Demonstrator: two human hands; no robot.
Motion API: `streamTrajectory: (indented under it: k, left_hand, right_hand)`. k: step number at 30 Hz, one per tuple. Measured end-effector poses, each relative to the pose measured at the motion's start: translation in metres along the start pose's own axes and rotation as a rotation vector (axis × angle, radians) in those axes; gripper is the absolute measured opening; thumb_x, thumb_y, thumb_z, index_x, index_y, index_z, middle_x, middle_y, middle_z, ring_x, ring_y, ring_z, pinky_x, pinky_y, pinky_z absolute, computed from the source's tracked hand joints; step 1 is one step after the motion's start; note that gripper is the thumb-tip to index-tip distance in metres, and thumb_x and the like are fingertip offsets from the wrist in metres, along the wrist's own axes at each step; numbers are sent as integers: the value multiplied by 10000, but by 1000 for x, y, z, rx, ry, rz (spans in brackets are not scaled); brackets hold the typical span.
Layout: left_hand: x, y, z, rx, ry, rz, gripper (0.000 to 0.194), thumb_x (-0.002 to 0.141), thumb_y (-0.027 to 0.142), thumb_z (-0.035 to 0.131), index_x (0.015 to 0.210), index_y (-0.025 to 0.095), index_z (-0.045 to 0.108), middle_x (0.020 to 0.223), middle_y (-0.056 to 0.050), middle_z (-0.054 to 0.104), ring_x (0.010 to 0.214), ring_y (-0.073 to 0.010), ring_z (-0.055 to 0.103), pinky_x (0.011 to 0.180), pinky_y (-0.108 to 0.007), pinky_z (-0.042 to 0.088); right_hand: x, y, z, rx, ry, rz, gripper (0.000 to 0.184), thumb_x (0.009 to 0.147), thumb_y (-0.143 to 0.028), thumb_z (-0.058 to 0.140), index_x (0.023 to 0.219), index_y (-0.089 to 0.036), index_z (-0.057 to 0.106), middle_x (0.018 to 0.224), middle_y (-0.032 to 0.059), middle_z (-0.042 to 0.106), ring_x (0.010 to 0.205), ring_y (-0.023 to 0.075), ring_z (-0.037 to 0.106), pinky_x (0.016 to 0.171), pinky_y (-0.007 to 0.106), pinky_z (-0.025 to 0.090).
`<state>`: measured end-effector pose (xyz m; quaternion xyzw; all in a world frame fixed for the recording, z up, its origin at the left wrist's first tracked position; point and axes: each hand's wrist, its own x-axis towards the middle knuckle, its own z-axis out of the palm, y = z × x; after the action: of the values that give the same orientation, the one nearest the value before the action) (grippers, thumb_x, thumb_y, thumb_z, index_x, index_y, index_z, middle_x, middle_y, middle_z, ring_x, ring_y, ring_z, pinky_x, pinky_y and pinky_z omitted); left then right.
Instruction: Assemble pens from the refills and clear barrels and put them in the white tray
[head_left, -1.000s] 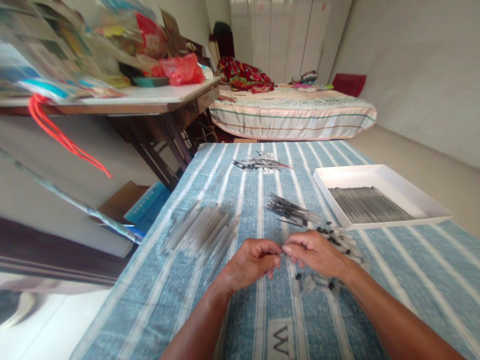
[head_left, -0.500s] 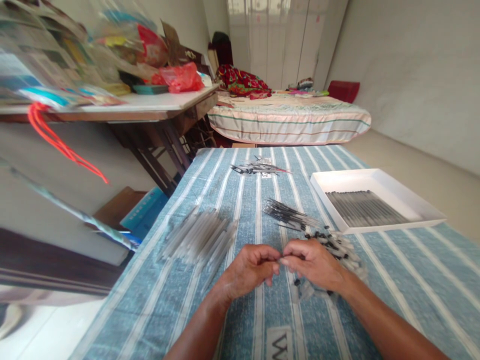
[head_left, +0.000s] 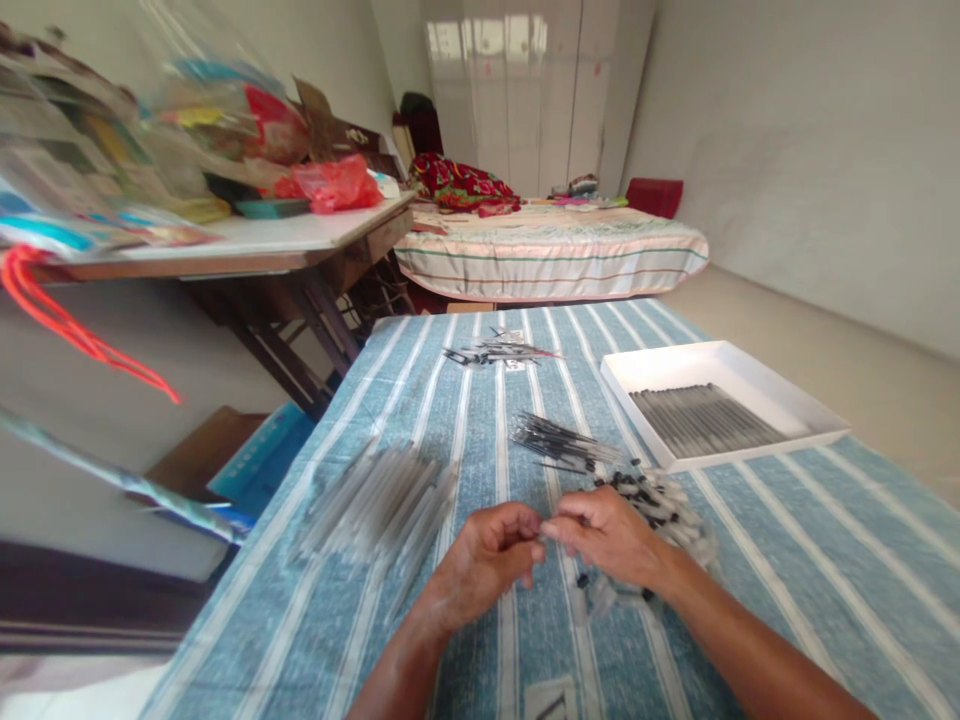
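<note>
Over the striped cloth, my left hand [head_left: 491, 555] and my right hand [head_left: 604, 530] meet at the fingertips, both pinched closed. Whatever sits between them is too small and blurred to make out. Left of my hands lies a pile of grey translucent tubes [head_left: 382, 500]. Beside and partly behind my right hand is a heap of small clear and black plastic pieces [head_left: 667, 510]. Just beyond it rests a bundle of thin dark rods [head_left: 562, 440].
A white open box [head_left: 814, 437] at the right holds a row of finished-looking grey tubes [head_left: 705, 418]. Farther back on the striped tablecloth [head_left: 480, 440] lie scattered thin black pieces [head_left: 499, 352]. A cluttered side table [head_left: 300, 240] stands at the left, and a bed [head_left: 555, 260] behind.
The view has shifted, so everything sits slightly farther left and lower. My hands stay together at the fingertips; the grip of the fingers has changed only a little.
</note>
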<state>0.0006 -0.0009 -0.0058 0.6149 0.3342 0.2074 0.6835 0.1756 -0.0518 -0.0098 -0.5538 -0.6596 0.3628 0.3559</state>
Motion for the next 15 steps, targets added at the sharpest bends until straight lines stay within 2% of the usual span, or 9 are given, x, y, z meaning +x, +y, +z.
streamTrajectory:
  k: [3, 8, 11, 15]
  left_hand:
    - [1, -2, 0, 4, -11, -5, 85, 688, 203, 641, 736, 151, 595, 561, 47, 531, 467, -76, 482, 473, -202, 368]
    - [0, -1, 1, 36, -57, 5, 134, 703, 250, 645, 779, 145, 611, 654, 13, 580, 580, -107, 503, 546, -228, 408]
    - [-2, 3, 1, 205, -92, 34, 150, 763, 279, 588, 812, 146, 637, 670, 5, 579, 600, -113, 496, 554, -228, 395]
    - [-4, 7, 0, 381, -140, 85, 204, 820, 268, 502, 754, 152, 655, 753, -22, 589, 599, -111, 494, 563, -231, 399]
  right_hand:
    - [0, -2, 0, 37, 14, -8, 246, 787, -323, 569, 620, -142, 559, 493, -65, 409, 467, 57, 366, 446, 174, 274]
    - [-4, 1, 2, 3, 30, 12, 410, 833, -397, 493, 503, -158, 442, 446, -57, 358, 427, 63, 385, 414, 180, 266]
    - [-6, 3, 2, 12, 54, 26, 405, 833, -395, 481, 505, -167, 415, 451, -52, 374, 421, 67, 403, 404, 180, 276]
    - [-9, 2, 0, 6, 81, 34, 408, 833, -399, 467, 500, -174, 396, 440, -51, 379, 408, 67, 401, 395, 180, 287]
